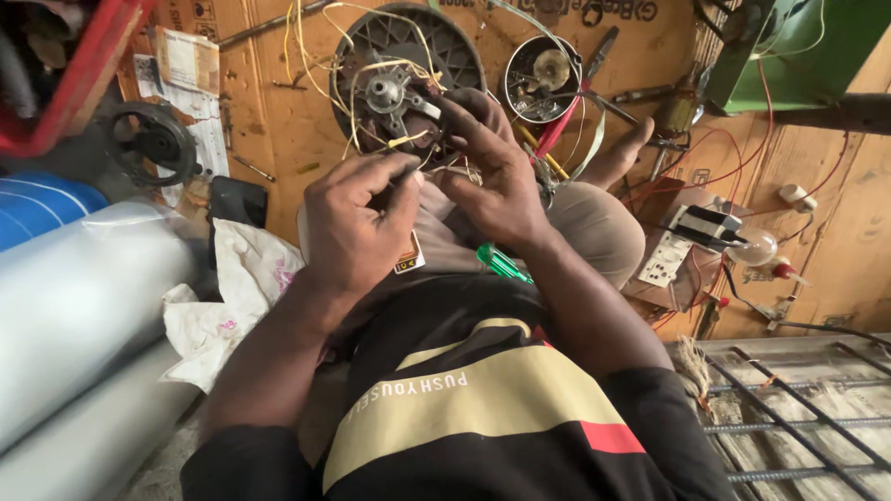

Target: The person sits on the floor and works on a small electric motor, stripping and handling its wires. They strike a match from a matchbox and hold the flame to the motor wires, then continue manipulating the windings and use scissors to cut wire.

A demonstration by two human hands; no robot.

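- The step in hand looks like wire work on a small motor [394,93]: the motor, with its round dark fan plate, sits on the person's lap at the far centre, and thin yellow wires [320,65] loop out of it.
- The left hand [357,227] is pinched shut near the motor's near edge, thumb and fingers closed on what seems to be a wire end; the wire itself is too thin to see clearly between the fingertips.
- The right hand [497,176] curls over the motor's right side, fingers bent on the wires and the housing, gripping rather than loose.
- A green-handled screwdriver [501,263] lies on the lap just near of the right wrist, untouched.
- Further right, on the board floor, a round tin [541,79] of small parts, a red-handled tool [561,125] and a switch board [668,255] with a bulb [754,248].
- To the left, a white cloth [232,297] and grey pipes [74,306].
- By my judgement the next move calls for fine fingertip control: holding the motor steady with the right hand while the left guides the wire end, without tugging the other leads loose.
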